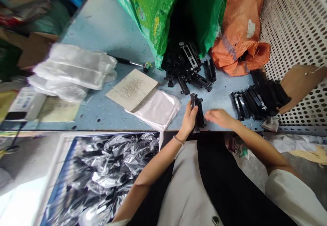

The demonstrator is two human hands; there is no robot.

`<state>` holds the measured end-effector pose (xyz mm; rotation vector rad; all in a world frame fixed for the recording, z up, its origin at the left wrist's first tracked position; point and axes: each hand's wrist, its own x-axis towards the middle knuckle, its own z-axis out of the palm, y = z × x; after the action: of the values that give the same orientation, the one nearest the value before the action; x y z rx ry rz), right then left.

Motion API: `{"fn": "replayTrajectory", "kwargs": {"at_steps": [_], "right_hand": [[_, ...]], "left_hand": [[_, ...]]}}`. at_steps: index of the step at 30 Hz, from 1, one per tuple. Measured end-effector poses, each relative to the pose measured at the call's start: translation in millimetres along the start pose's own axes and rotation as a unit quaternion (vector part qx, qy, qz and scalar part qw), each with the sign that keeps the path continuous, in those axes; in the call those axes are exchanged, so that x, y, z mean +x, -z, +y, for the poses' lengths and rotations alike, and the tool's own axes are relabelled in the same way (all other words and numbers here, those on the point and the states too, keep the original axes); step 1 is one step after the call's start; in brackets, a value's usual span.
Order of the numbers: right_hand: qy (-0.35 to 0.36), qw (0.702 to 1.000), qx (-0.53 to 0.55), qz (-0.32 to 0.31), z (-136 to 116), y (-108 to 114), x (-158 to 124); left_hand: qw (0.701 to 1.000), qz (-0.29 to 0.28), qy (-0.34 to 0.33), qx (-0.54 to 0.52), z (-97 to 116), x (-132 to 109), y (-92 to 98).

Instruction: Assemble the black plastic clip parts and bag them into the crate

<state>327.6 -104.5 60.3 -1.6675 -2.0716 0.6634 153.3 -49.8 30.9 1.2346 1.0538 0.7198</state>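
My left hand (189, 118) is closed around a pair of long black slotted parts (200, 114), held upright side by side at the table's front edge. Just to their right is my right hand (220, 118), slightly blurred, its fingers stretched toward the parts and nothing visible in them. A loose heap of similar black parts (191, 67), some with metal strips, spills from the mouth of a green bag (158, 14). Further right, several more black parts (245, 105) lie in a row beside a brown cardboard piece (298, 83).
Clear plastic bags (76, 65) are stacked at left, near a black-handled tool (125, 60). A square board (133, 89) overlaps thin white sheets (160, 108). An orange sack (237, 31) leans by a perforated white crate (298, 25). Below left, a bin holds plastic-wrapped black items (109, 175).
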Motion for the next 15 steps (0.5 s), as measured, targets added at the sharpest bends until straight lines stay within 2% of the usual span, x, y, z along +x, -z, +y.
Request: {"fn": "replayTrajectory", "kwargs": {"at_steps": [3,5,7,9,11,13,15], "right_hand": [[-0.082,0.981,-0.066,0.162,32.6,19.2,53.6],[-0.084,0.968,-0.136,0.192,52.1,21.9,88.3],[-0.082,0.967,-0.16,0.179,66.0,20.3,107.3],[-0.11,0.967,-0.12,0.194,70.9,18.1,104.3],[-0.154,0.963,-0.015,0.222,64.4,15.6,82.1],[-0.175,0.952,0.124,0.218,47.4,11.6,51.1],[-0.152,0.949,0.215,0.174,25.6,7.2,23.3]], "left_hand": [[0.978,0.015,-0.06,0.199,-22.8,10.9,-16.0],[0.953,0.03,-0.083,0.289,-30.5,15.8,-21.9],[0.942,0.039,-0.098,0.317,-32.0,19.5,-20.4],[0.949,0.037,-0.118,0.289,-28.0,23.2,-14.0],[0.967,0.026,-0.143,0.211,-19.0,27.7,-8.6],[0.987,-0.009,-0.143,0.079,-5.5,32.4,-8.8],[0.99,-0.06,-0.103,-0.074,10.9,35.5,-12.9]]}}
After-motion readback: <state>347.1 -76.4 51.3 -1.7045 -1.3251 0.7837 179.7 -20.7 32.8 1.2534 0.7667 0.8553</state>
